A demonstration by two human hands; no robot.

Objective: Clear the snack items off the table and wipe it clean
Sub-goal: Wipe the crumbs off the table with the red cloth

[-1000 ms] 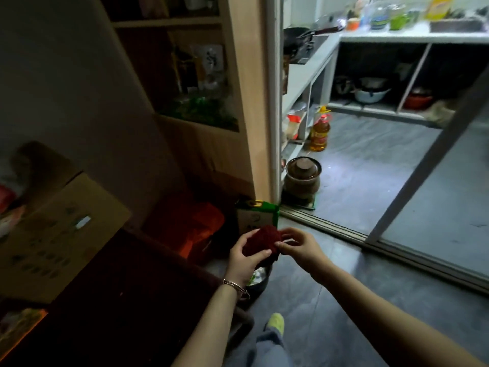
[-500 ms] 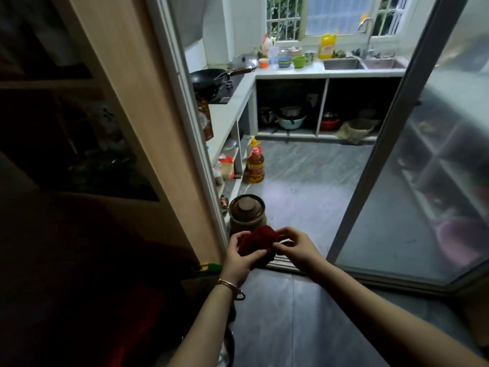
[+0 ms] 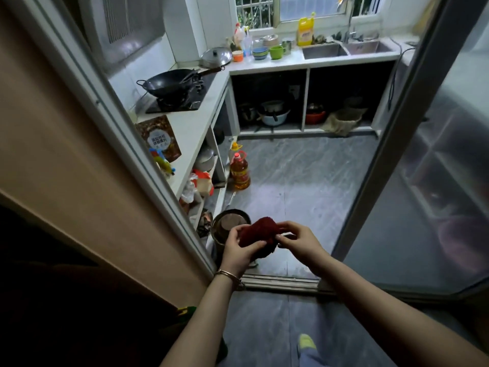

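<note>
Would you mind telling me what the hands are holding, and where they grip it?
Both hold a dark red cloth: left hand cups its underside, right hand pinches its right edge.

The cloth point(image 3: 260, 233) at lower centre looks like dark red fabric with a rough, nubbly pile, matt. A thin metal bangle point(image 3: 228, 274) just below it shines faintly. The floor point(image 3: 304, 176) at centre is grey tile, smooth with a dull sheen. The sink point(image 3: 325, 51) at upper right is brushed metal. The wok point(image 3: 169, 82) at upper left looks dark, matt metal. The oil bottle point(image 3: 240, 172) at centre is clear, glossy plastic. The door point(image 3: 449, 181) on the right is frosted glass.
</note>
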